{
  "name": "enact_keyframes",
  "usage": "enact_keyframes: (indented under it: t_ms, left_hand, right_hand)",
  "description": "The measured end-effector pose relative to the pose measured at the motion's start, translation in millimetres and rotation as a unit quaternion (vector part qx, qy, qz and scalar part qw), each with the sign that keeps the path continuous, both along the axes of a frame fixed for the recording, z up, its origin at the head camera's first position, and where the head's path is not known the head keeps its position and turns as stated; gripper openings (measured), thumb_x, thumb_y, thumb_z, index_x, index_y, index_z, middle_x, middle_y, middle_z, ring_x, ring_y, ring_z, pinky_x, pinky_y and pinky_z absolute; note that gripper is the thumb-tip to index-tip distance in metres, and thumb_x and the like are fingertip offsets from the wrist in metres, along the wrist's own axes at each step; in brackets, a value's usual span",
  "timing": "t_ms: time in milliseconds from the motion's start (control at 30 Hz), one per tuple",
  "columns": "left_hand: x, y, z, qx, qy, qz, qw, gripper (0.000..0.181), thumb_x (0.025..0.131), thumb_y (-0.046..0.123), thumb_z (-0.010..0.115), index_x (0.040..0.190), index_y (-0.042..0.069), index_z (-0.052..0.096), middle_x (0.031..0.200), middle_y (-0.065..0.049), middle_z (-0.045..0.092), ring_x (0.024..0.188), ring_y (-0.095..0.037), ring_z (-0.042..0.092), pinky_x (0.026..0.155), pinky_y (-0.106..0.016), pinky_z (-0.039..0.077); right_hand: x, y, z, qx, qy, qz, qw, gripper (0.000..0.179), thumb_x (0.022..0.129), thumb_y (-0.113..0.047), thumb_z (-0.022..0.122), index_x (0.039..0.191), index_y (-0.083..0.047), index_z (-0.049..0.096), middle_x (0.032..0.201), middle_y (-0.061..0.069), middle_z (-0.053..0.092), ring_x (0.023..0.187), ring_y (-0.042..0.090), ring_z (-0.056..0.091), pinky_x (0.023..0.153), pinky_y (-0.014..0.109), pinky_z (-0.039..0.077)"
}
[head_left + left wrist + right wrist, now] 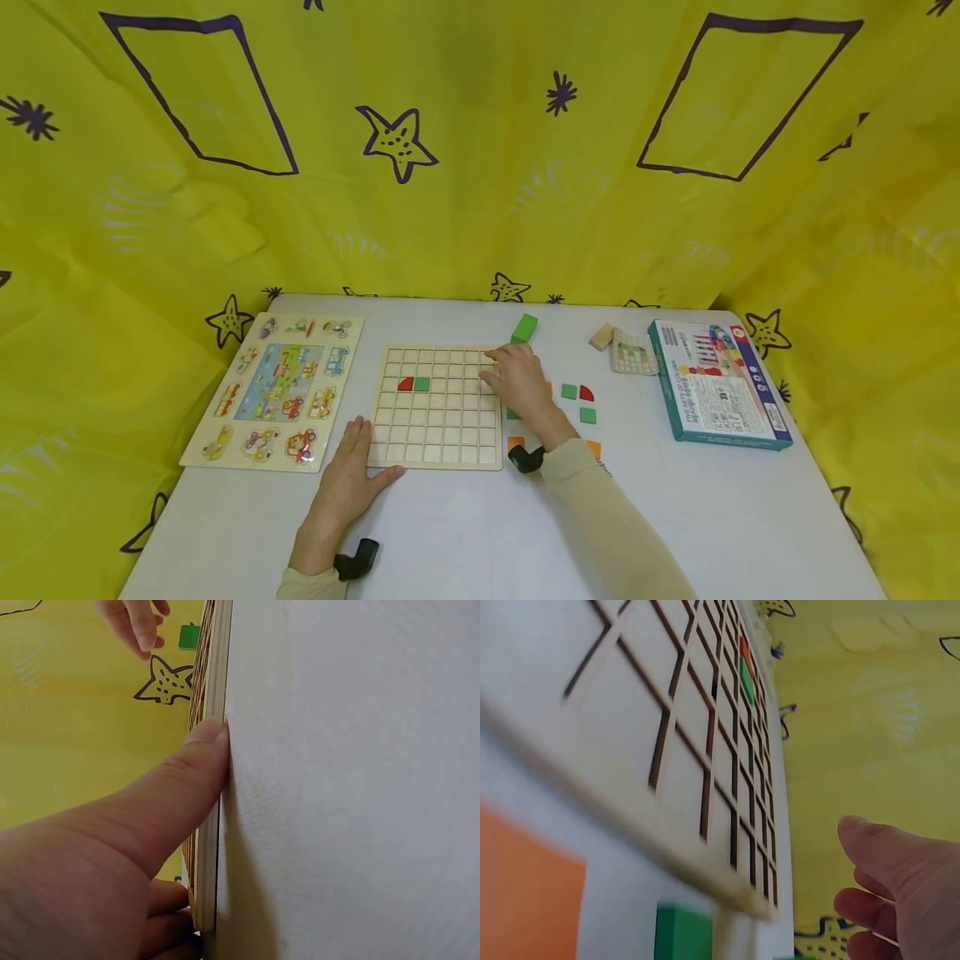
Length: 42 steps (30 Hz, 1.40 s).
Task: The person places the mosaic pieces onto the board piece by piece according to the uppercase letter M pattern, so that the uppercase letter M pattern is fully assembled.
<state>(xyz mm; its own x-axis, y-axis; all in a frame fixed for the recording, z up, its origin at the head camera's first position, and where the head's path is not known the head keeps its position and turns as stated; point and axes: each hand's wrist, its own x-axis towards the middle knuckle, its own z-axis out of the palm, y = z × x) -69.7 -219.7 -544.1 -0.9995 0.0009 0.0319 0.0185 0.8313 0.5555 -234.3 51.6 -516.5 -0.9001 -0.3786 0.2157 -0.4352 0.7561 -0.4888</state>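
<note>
A wooden grid board (442, 433) lies on the white table. Two pieces sit side by side in its cells: a red quarter-circle (406, 384) and a green square (422, 384). My left hand (348, 475) rests at the board's near left corner, fingers extended along the side and thumb (196, 761) against the front edge. Over the board's far right part hovers my right hand (520, 385), fingers loosely bent; nothing shows between thumb and fingers in the right wrist view.
Right of the board lie loose pieces, among them a green square (588, 415) and a red quarter-circle (587, 393). Behind them are a green block (524, 328), a wooden block (602, 337) and a pattern card (634, 354). A picture puzzle (258, 450) lies left, a game box (720, 383) right.
</note>
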Motion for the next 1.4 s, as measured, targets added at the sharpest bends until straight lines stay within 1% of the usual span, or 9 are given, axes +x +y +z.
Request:
enact_keyframes:
  t_ms: [167, 400, 633, 800, 933, 1200, 1400]
  left_hand:
    - [0.0, -0.1, -1.3, -0.001, 0.006, -0.002, 1.0, 0.097, 0.083, 0.04, 0.077, 0.144, -0.017, 0.029, 0.15, -0.036, 0.022, 0.139, -0.05, 0.019, 0.108, -0.06, 0.025]
    - [0.8, 0.5, -1.9, -0.002, 0.011, -0.001, 0.9999, 0.097, 0.082, 0.039, 0.079, 0.143, -0.017, 0.03, 0.151, -0.035, 0.022, 0.139, -0.05, 0.019, 0.109, -0.059, 0.024]
    - [0.9, 0.3, -0.3, 0.002, 0.005, 0.001, 1.0, 0.096, 0.083, 0.039, 0.078, 0.143, -0.018, 0.03, 0.151, -0.035, 0.023, 0.139, -0.049, 0.019, 0.108, -0.059, 0.026]
    - [0.2, 0.0, -1.1, -0.004, 0.004, -0.003, 1.0, 0.096, 0.084, 0.04, 0.077, 0.143, -0.018, 0.029, 0.151, -0.034, 0.023, 0.139, -0.049, 0.019, 0.108, -0.059, 0.026]
    - [0.4, -0.3, -1.2, -0.002, 0.005, -0.004, 1.0, 0.096, 0.084, 0.041, 0.076, 0.144, -0.018, 0.029, 0.151, -0.035, 0.022, 0.139, -0.049, 0.019, 0.107, -0.06, 0.027]
    - [0.9, -0.3, -0.2, 0.001, 0.003, -0.005, 1.0, 0.096, 0.084, 0.041, 0.076, 0.144, -0.017, 0.028, 0.151, -0.035, 0.021, 0.139, -0.05, 0.018, 0.107, -0.061, 0.026]
    - [1.1, 0.5, 1.2, -0.001, 0.005, -0.006, 1.0, 0.095, 0.084, 0.04, 0.077, 0.143, -0.018, 0.029, 0.151, -0.036, 0.022, 0.139, -0.051, 0.019, 0.106, -0.061, 0.027]
  right_hand:
    - [-1.0, 25.8, -0.2, 0.0, -0.004, -0.024, 0.9997, 0.04, 0.09, -0.028, 0.074, 0.122, -0.006, 0.068, 0.121, 0.008, 0.063, 0.105, 0.026, 0.049, 0.089, 0.041, 0.042]
    - [0.9, 55.1, -1.0, 0.014, 0.012, -0.033, 0.9993, 0.04, 0.088, -0.027, 0.076, 0.12, -0.005, 0.069, 0.117, 0.01, 0.064, 0.103, 0.029, 0.051, 0.085, 0.044, 0.043]
    - [4.5, 75.9, -4.4, 0.025, -0.012, -0.041, 0.9988, 0.041, 0.089, -0.029, 0.075, 0.122, -0.006, 0.068, 0.119, 0.011, 0.064, 0.103, 0.029, 0.05, 0.085, 0.045, 0.04]
    - [6.7, 85.7, -8.0, 0.035, -0.026, -0.039, 0.9983, 0.039, 0.089, -0.03, 0.075, 0.12, -0.006, 0.07, 0.117, 0.01, 0.065, 0.099, 0.027, 0.05, 0.085, 0.045, 0.039]
    - [7.9, 90.5, -11.0, 0.042, -0.033, -0.029, 0.9982, 0.037, 0.089, -0.029, 0.074, 0.118, -0.005, 0.071, 0.114, 0.009, 0.066, 0.096, 0.027, 0.051, 0.083, 0.045, 0.04]
    - [8.0, 93.6, -16.0, 0.063, -0.03, -0.018, 0.9974, 0.034, 0.087, -0.027, 0.077, 0.114, -0.007, 0.072, 0.112, 0.01, 0.066, 0.098, 0.028, 0.052, 0.082, 0.047, 0.041]
    - [8.8, 93.7, -15.8, 0.064, -0.03, -0.016, 0.9974, 0.032, 0.088, -0.025, 0.076, 0.113, -0.007, 0.073, 0.111, 0.01, 0.065, 0.099, 0.029, 0.052, 0.082, 0.048, 0.04]
